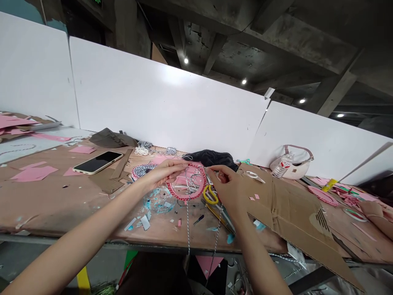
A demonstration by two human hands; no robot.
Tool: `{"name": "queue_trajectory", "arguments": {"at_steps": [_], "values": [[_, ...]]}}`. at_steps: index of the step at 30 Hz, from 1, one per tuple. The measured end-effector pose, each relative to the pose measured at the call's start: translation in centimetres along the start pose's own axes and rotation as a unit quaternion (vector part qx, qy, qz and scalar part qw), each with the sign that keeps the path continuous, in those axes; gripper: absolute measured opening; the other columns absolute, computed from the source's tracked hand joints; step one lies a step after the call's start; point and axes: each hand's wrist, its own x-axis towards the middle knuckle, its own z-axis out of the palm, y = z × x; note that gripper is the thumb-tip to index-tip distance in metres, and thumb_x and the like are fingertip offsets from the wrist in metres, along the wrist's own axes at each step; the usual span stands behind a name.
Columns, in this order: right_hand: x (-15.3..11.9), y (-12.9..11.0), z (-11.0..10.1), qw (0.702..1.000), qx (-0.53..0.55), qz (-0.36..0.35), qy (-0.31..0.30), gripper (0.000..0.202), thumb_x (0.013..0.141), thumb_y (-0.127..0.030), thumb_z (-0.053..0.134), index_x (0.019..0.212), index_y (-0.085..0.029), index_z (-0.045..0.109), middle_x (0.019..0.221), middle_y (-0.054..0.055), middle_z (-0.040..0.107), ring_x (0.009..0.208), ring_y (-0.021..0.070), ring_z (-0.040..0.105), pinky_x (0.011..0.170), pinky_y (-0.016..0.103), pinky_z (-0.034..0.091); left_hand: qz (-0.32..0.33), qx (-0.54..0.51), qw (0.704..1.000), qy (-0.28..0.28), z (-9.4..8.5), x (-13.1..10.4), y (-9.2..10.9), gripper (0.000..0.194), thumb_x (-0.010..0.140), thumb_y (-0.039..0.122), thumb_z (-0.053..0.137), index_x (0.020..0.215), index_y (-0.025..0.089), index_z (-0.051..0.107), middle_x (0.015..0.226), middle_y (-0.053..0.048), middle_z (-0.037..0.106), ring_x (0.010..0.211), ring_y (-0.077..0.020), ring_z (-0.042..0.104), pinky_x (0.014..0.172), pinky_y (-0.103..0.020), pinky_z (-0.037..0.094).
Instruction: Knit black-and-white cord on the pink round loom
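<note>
Ring, one, pink, cord-wrapped at the rim: held up over the near middle of the table, between both hands. Left hand: thumb and fingers pinched on the ring's upper left edge. Right hand: fingertips drawn narrow beside the upper right edge, apparently on the cord; the exact contact is too small to tell. Cord, black and white: two lengths hanging past the table's front edge, one below the ring, one below the right hand. Scissors, yellow-handled: lying just beside the right hand. Paper scraps: loose, in front of the ring. Phone: well left. Cardboard: to the right. Likely faults, as judged: a hanging length catching on the scissors or the table edge, if drawn up carelessly; the two lengths twisting together, being left free; wraps slackening, should either pinch ease; the ring bending, its rim looking thin, under a hard pull; scraps clinging to the cord, if it drags across them.
</note>
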Motion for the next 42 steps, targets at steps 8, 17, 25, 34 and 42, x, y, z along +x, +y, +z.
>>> {"name": "queue_trajectory", "arguments": {"at_steps": [8,17,25,34,42], "values": [[0.0,1.6,1.7,0.985,-0.115,-0.115,0.05,0.023,0.09,-0.031,0.056,0.083,-0.019,0.075,0.061,0.001,0.06,0.053,0.0126,0.044,0.054,0.025,0.035,0.0,0.003,1.0,0.004,0.0,0.0,0.0,0.017,0.078,0.031,0.075,0.088,0.018,0.076,0.053,0.006,0.037,0.045,-0.0059,0.024,0.039,-0.019,0.016],[0.0,2.7,2.7,0.96,-0.225,-0.16,0.05,0.034,0.097,-0.033,0.047,0.088,-0.018,0.076,0.055,0.002,0.059,0.047,0.0119,0.046,0.052,0.026,0.027,0.005,0.03,0.999,0.01,-0.3,0.2,-0.3,0.024,0.078,0.033,0.075,0.098,0.02,0.077,0.053,0.005,0.039,0.045,-0.0061,0.024,0.039,-0.02,0.016],[0.0,2.8,2.6,0.966,-0.214,-0.141,0.031,0.034,0.096,-0.035,0.048,0.091,-0.019,0.077,0.052,0.001,0.056,0.044,0.0117,0.042,0.051,0.025,0.026,-0.009,0.004,1.0,0.01,-0.4,0.1,-0.2,0.019,0.079,0.032,0.074,0.094,0.02,0.078,0.054,0.004,0.04,0.046,-0.0053,0.025,0.039,-0.017,0.016],[-0.1,2.2,1.9,0.976,-0.163,-0.14,0.031,0.03,0.094,-0.032,0.052,0.09,-0.018,0.078,0.049,-0.002,0.049,0.046,0.0108,0.038,0.052,0.025,0.027,-0.033,-0.02,0.999,0.009,-0.2,-0.1,0.2,0.014,0.079,0.03,0.074,0.082,0.017,0.075,0.051,0.004,0.04,0.044,-0.0045,0.028,0.037,-0.016,0.016],[-0.5,2.4,1.7,0.983,-0.138,-0.118,0.029,0.024,0.092,-0.032,0.057,0.09,-0.018,0.077,0.053,-0.004,0.049,0.048,0.0091,0.038,0.052,0.024,0.028,-0.039,-0.033,0.999,0.0,-0.3,0.2,-0.5,0.015,0.08,0.028,0.073,0.087,0.015,0.073,0.053,0.006,0.039,0.044,-0.0038,0.026,0.037,-0.015,0.017]]}}
